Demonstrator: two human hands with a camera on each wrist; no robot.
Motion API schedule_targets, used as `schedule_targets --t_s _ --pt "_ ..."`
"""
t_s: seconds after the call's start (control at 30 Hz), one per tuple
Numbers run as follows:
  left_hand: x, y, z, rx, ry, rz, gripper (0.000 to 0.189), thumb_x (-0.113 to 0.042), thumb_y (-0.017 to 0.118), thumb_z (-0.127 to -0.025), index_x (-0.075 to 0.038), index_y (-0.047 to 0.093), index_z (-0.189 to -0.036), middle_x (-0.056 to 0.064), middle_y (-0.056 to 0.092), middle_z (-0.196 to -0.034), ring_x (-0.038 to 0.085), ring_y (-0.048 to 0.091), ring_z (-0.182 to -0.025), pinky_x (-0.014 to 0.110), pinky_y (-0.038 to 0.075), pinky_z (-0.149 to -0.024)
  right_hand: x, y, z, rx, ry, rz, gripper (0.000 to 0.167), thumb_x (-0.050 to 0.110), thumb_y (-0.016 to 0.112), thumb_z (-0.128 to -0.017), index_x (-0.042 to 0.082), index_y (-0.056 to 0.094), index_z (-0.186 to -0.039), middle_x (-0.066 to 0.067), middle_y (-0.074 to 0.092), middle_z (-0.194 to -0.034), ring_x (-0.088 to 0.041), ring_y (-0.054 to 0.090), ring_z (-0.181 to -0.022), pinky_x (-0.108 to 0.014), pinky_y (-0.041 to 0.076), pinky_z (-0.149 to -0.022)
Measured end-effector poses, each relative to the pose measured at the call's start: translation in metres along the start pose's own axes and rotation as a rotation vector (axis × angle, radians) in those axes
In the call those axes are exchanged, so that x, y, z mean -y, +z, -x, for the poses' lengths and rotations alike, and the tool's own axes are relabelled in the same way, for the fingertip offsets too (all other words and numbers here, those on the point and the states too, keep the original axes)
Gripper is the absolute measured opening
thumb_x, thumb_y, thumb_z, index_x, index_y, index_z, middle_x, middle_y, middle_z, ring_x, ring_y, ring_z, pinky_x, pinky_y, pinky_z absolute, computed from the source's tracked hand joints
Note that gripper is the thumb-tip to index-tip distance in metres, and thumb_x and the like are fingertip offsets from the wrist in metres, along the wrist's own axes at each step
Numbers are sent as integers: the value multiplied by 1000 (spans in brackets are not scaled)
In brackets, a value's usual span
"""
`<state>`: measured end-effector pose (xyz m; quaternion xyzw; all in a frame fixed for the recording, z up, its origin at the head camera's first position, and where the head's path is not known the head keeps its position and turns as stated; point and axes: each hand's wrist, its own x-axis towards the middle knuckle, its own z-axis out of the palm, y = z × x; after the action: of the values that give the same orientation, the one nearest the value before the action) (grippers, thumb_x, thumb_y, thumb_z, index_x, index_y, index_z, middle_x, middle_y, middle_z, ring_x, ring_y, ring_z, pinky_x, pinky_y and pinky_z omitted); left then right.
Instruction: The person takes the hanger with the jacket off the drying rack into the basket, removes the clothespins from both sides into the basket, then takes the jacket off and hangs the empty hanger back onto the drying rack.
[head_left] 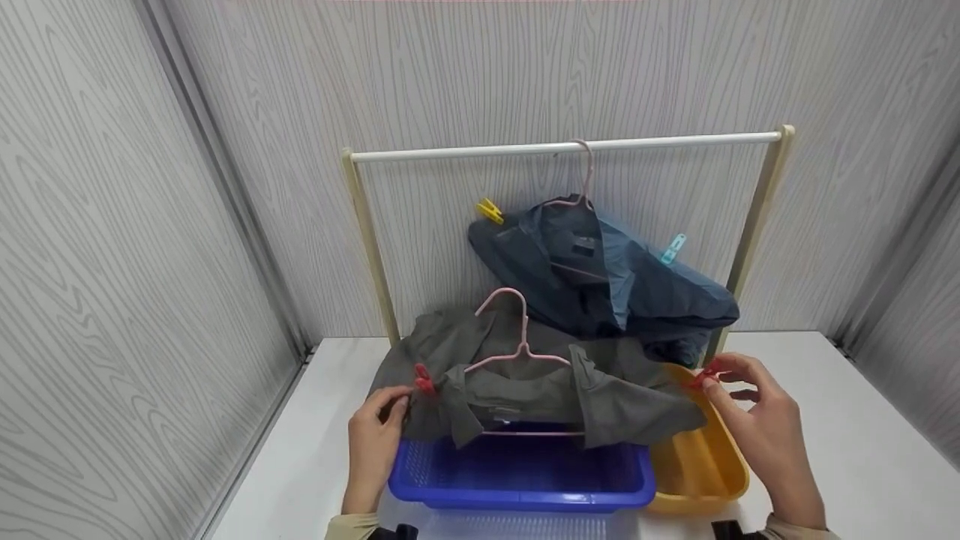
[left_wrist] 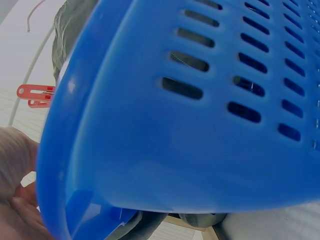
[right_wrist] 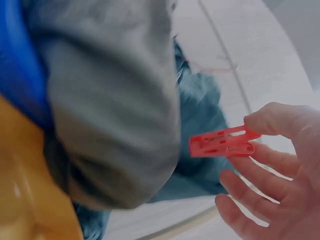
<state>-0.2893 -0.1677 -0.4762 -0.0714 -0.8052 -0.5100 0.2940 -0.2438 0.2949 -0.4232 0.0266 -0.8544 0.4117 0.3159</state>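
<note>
A dark grey collared shirt (head_left: pixel 637 412) is draped on a pink hanger (head_left: pixel 523 330) above a blue basket (head_left: pixel 525 498). A red clothespin (head_left: pixel 424 379) clips its left shoulder. Beside that pin, my left hand (head_left: pixel 375 439) pinches the shirt's edge; the basket hides part of these fingers in the left wrist view. My right hand (head_left: pixel 769 420) holds another red clothespin (right_wrist: pixel 220 142) between thumb and fingers. In the right wrist view this pin points toward the grey cloth (right_wrist: pixel 115 105), a small gap apart from it.
Behind, a blue shirt (head_left: pixel 652 292) hangs from a white rail (head_left: pixel 465 152) on another pink hanger (head_left: pixel 589 172). A yellow clothespin (head_left: pixel 490 211) and a light-blue one (head_left: pixel 673 249) are on its shoulders. A yellow-orange basin (head_left: pixel 731 480) stands right of the blue basket.
</note>
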Motion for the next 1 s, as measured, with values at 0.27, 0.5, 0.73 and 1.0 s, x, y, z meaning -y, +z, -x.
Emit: schedule_targets --t_s 0.27,0.5,0.73,1.0 --pt "1 0 1 0 1 -13 17 -2 66 -93 -13 74 -102 -4 68 -94 14 61 -83 28 48 -72 -24 1 -1 129 39 94 33 25 65 -97 8 60 -124 -10 65 -115 -14 58 -102 -10 44 -74" --pt "1 1 0 -10 14 -14 17 0 66 -93 -13 74 -101 -4 67 -91 14 60 -79 28 47 -69 -30 0 -5 252 100 130 38 22 61 -98 4 56 -131 -17 62 -121 -34 57 -110 -14 45 -75" --pt "1 1 0 -7 -8 -5 16 -2 66 -94 -13 74 -101 -2 67 -91 14 59 -80 28 47 -70 -34 0 -5 293 111 126 38 22 62 -98 3 56 -131 -18 62 -122 -34 57 -109 -22 48 -79" --pt "2 1 0 -9 -1 -4 14 -5 66 -94 -13 74 -102 1 68 -93 14 59 -82 28 47 -71 -29 -3 -4 316 105 117 51 36 58 -100 3 51 -138 -19 53 -135 -36 53 -116 -27 49 -82"
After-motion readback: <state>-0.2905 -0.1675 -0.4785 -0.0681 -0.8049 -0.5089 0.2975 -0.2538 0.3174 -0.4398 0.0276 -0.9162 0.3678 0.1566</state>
